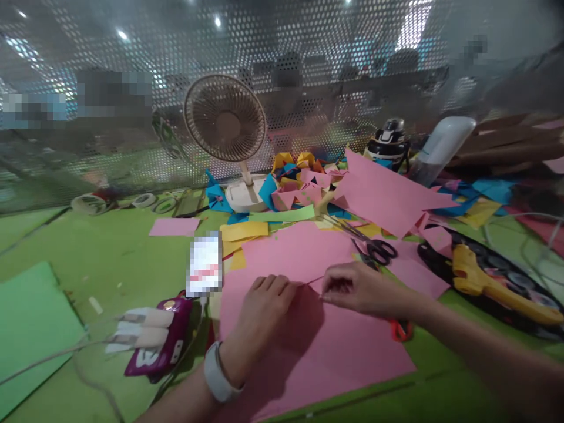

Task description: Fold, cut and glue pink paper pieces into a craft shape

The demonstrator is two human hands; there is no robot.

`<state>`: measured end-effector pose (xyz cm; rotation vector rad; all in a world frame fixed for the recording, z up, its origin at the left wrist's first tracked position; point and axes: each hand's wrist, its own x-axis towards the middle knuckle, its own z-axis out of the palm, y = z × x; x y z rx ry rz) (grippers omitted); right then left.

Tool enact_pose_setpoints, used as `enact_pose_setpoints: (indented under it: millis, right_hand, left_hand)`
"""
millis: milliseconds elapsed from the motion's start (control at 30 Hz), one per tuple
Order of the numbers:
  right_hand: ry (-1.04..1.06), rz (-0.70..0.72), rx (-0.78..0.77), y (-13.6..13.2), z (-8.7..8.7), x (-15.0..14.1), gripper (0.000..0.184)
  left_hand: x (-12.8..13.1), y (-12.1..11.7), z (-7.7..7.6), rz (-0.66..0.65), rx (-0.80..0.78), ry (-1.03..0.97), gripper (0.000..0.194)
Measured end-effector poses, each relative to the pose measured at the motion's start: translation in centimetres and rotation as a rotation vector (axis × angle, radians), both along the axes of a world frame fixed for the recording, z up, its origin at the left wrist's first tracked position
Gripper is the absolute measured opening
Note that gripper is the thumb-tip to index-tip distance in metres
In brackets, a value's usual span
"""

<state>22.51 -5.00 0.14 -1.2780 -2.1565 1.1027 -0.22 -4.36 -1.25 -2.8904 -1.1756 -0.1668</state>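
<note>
1. Pink paper (348, 352), in the head view: spread flat on the green table (145, 258), directly beneath both hands.
2. Left hand (267, 302): palm down on the paper, fingers bent, seemingly pressing it steady; cannot tell of any grip underneath.
3. Right hand (352, 288): thumb and fingertips drawn together, near the left fingertips. Touching the paper or just above it, cannot tell which; nor can tell of anything caught in the pinch.
4. Between the hands: a thin dark line (314, 280), perhaps an edge or crease, too blurred to settle.
5. Step in hand, by judgement: working the paper by fingers at that line, not cutting; scissors (373, 245) unheld, just beyond the right hand.
6. Next move, by judgement: calls for firm left pressure, a fine right pinch, and clearance from the phone (205, 264) on the left.
</note>
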Motion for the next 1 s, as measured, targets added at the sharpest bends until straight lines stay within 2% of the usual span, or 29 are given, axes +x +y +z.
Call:
enact_pose_setpoints:
  millis: [100, 200, 300, 367, 467, 567, 667, 867, 1000]
  right_hand:
    - [-0.073, -0.077, 0.126, 0.4, -0.3, 0.0, 0.010]
    - [-0.158, -0.106, 0.181, 0.5, -1.2, -0.3, 0.011]
    - [-0.184, -0.164, 0.264, 0.5, -2.0, -0.5, 0.012]
    - [-0.196, -0.228, 0.393, 0.7, -2.5, -0.4, 0.011]
    - [-0.263, -0.224, 0.559, 1.2, -3.3, 0.1, 0.024]
    - [-0.335, -0.137, 0.560, 1.6, -3.9, 0.3, 0.021]
    - [-0.349, -0.136, 0.529, 1.6, -4.0, 0.3, 0.017]
    - [-0.351, -0.106, 0.493, 1.3, -3.4, 0.1, 0.010]
    - [-0.396, -0.054, 0.465, 1.3, -2.9, 0.0, 0.014]
  left_hand:
    - [-0.3, 0.3, 0.1, -0.048, 0.056, -0.044, 0.028]
    - [-0.2, 0.1, 0.4, -0.031, 0.091, -0.081, 0.023]
    - [0.2, -0.5, 0.6, -0.054, 0.025, -0.084, 0.015]
    - [0.5, -0.7, 0.5, -0.070, -0.009, -0.092, 0.018]
    - [0.7, -0.7, 0.0, -0.061, -0.027, -0.109, 0.018]
    - [0.7, -0.6, -0.5, -0.068, -0.012, -0.115, 0.017]
    - [0.5, -0.6, -0.9, -0.077, 0.037, -0.113, 0.017]
    - [0.3, -0.5, -1.0, -0.090, 0.080, -0.043, 0.011]
    - [0.3, -0.4, -0.7, -0.117, 0.084, -0.044, 0.011]
